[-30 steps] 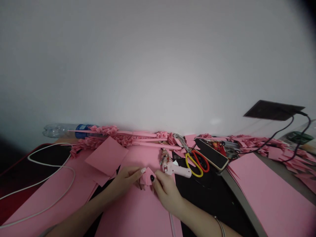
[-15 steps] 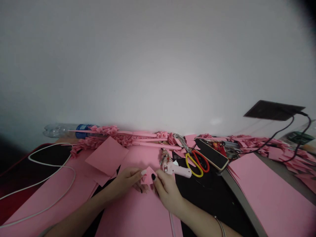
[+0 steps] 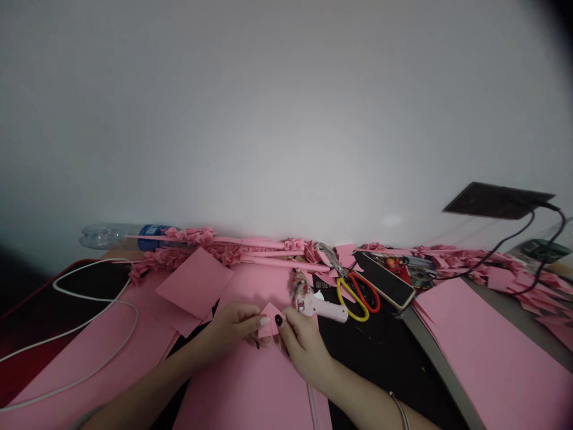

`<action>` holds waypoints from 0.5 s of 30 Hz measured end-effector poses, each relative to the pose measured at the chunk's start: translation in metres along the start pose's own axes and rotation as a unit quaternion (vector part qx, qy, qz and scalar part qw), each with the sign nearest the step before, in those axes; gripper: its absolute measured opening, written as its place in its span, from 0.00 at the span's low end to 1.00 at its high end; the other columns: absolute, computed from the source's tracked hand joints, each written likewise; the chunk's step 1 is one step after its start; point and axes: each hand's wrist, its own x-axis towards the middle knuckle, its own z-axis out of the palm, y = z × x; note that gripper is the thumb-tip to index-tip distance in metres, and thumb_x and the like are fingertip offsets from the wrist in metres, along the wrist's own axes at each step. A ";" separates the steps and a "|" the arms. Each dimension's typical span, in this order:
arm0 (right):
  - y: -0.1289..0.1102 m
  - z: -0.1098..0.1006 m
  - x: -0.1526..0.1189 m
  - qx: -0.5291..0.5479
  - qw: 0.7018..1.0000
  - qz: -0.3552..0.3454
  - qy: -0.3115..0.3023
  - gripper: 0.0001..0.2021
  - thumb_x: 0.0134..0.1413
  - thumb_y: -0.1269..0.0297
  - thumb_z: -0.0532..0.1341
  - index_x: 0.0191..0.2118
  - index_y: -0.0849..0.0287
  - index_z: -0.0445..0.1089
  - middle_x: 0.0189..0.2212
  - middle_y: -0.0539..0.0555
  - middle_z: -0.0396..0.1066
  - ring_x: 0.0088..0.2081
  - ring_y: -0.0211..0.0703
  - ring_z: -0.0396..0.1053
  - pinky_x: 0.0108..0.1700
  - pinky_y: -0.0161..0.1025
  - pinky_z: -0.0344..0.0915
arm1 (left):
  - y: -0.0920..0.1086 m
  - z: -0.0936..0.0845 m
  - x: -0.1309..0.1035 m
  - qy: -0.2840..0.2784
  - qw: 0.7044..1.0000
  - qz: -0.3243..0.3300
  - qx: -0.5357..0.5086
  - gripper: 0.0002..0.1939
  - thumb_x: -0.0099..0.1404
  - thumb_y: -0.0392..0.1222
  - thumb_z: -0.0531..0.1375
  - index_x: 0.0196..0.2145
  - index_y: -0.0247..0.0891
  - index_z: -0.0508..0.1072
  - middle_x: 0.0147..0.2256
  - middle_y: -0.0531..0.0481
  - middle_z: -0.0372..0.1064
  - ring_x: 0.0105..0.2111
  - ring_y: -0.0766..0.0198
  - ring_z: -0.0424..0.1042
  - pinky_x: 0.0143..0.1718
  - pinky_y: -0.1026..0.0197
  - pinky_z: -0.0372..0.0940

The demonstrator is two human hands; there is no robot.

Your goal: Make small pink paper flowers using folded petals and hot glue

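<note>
- Holding a small folded pink paper piece [image 3: 271, 327] in both hands, low centre, over a long pink sheet [image 3: 255, 388] on the bench [image 3: 371, 352].
- Left hand [image 3: 230, 328]: thumb closed on the paper's left side, fingers curled under it.
- Right hand [image 3: 304, 343]: thumb pressed on the right side near the top corner, fingers mostly hidden behind. Also closed on the piece.
- Two thumbs on opposite sides — probably so the folds don't spring open and neither side twists. Corner points away from the person, likely so the faces stay readable from above.
- Can't tell whether the piece touches the sheet below; hands hide its underside.
- Pale glue gun [image 3: 329, 309] lies just beyond the right hand, scissors [image 3: 344, 275] beside it, handles toward the person. Looks like a within-reach layout.
- Phone [image 3: 387, 280] sits right of the scissors.
- Loose pink square [image 3: 196, 282] rests at left, beyond the left forearm.
- Pink paper stems [image 3: 277, 263] and bottle [image 3: 111, 236] lie along the wall — presumably parked there to free working room.
</note>
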 end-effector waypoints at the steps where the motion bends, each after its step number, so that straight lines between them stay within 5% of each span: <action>1: 0.000 0.000 0.000 0.001 1.000 0.001 0.000 0.13 0.64 0.67 0.49 0.25 0.55 0.55 0.19 0.46 0.59 0.21 0.38 0.59 0.26 0.34 0.54 | 0.000 0.000 0.000 0.004 1.000 -0.004 0.000 0.21 0.59 0.57 0.60 0.24 0.34 0.72 0.24 0.46 0.76 0.26 0.60 0.75 0.30 0.61 0.69; 15: -0.002 0.000 0.001 0.007 1.000 0.003 0.000 0.15 0.65 0.65 0.49 0.25 0.55 0.56 0.18 0.46 0.59 0.21 0.38 0.59 0.25 0.34 0.54 | 0.007 0.005 -0.001 0.028 0.999 -0.022 0.023 0.19 0.56 0.55 0.62 0.21 0.36 0.72 0.22 0.48 0.76 0.25 0.61 0.74 0.29 0.63 0.68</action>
